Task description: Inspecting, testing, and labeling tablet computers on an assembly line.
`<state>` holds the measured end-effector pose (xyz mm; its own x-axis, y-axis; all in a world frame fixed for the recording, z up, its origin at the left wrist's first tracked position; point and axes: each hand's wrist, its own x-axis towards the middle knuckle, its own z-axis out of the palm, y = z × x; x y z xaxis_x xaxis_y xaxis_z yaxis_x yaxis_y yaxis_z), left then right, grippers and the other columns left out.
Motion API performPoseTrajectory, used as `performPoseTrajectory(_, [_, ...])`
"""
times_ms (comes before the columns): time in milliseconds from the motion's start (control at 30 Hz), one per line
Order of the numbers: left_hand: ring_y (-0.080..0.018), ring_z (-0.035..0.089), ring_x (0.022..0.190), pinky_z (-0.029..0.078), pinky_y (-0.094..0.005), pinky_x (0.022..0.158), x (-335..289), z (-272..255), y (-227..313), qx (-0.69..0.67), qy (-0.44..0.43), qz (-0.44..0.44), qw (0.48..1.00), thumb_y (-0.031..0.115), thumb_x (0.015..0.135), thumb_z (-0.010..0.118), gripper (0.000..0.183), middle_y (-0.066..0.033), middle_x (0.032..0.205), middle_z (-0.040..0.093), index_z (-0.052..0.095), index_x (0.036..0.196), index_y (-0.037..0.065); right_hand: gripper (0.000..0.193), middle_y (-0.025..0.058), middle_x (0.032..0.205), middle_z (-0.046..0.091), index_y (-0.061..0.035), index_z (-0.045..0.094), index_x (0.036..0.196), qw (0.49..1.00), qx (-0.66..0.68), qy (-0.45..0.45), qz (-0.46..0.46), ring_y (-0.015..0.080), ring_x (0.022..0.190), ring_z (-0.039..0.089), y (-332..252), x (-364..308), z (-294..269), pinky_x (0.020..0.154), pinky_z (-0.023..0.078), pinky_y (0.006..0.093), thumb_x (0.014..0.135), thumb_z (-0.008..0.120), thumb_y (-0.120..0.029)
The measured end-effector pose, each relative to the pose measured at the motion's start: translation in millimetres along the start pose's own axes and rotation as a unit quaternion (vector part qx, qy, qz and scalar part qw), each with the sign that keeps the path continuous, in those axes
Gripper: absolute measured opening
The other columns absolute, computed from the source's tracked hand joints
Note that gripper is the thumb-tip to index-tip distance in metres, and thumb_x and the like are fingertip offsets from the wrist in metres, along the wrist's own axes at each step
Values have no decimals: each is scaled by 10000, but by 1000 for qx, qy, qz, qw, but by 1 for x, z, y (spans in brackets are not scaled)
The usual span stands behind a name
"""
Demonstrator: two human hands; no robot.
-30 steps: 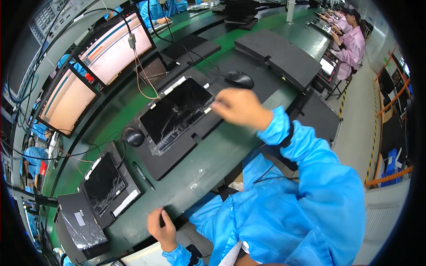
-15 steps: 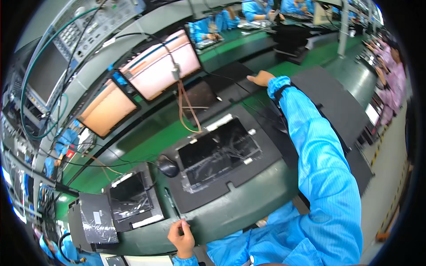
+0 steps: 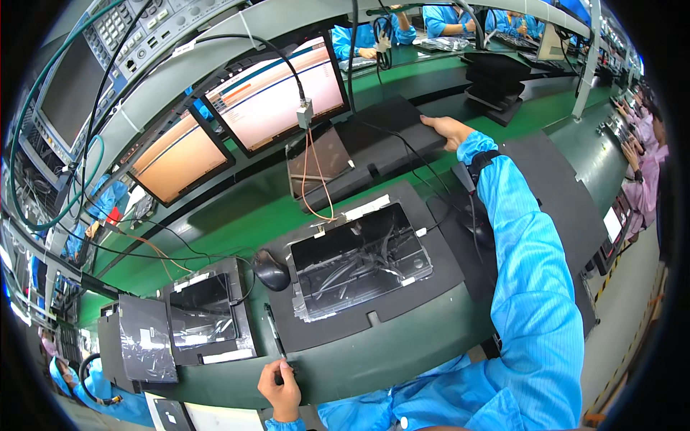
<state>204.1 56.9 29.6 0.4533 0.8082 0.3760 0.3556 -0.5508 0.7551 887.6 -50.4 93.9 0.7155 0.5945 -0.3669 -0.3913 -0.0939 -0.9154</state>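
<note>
My right hand [image 3: 449, 132] reaches far across the bench and grips the right end of a black foam tray [image 3: 384, 140]. Its thumb lies on top; the other fingers are partly hidden. My left hand [image 3: 279, 388] is closed at the near bench edge, pinching the lower end of a dark pen [image 3: 274, 329]. Between the hands, a flat display panel [image 3: 359, 262] with clear film and white tape lies on a dark foam board [image 3: 345, 321]. A thin brown-orange cable [image 3: 328, 194] hangs down beside its upper edge.
A black mouse [image 3: 271, 269] sits left of the board. Further left are a smaller panel [image 3: 203, 305] and a film-wrapped panel [image 3: 146, 345]. Two monitors [image 3: 277, 93] stand behind. Dark boards [image 3: 553, 190] lie beyond my right arm, and loose black cables cross the bench. Co-workers sit across and to the right.
The view has shifted slightly. My right hand stays at the tray's end, with more of the tray's front side showing now. My left hand has moved a little left with the pen.
</note>
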Motion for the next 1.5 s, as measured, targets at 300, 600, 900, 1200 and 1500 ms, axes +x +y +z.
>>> performPoseTrajectory(300, [-156,622,628,480,-287,603,2,1,4,-14,11,18,1000,40,954,658,72,-84,731,654,689,933,-21,411,133,1160,704,12,624,1230,995,15,58,-78,267,1012,697,-21,-38,-55,912,573,461,1026,618,-345])
performPoseTrajectory(600, [-131,618,635,483,-274,602,2,-1,-5,-55,-8,21,998,57,975,644,94,-73,746,656,685,944,-21,500,161,1234,683,36,625,1251,967,49,175,-179,272,1103,663,-30,-148,-118,976,512,436,998,668,-392])
performPoseTrajectory(900, [-92,587,647,464,-241,599,3,3,-8,-77,-26,63,995,85,1002,637,119,-33,759,635,681,961,-18,385,148,1228,676,23,628,1245,891,219,255,-306,262,1087,668,10,-255,-159,973,538,414,1029,643,-296])
performPoseTrajectory(1200, [-100,586,658,465,-251,606,0,1,-15,-113,-29,40,992,87,992,642,111,-38,757,635,685,979,-15,421,126,1179,672,-3,614,1245,823,231,362,-371,280,1069,655,92,-395,-178,916,526,470,1065,559,-380])
performPoseTrajectory(1500, [-121,600,658,470,-259,592,0,-1,-12,-135,-30,34,990,78,984,645,116,-60,764,640,687,974,-30,583,135,870,724,15,692,1069,821,-319,469,72,298,809,702,120,-496,-187,747,557,444,1015,555,-549])
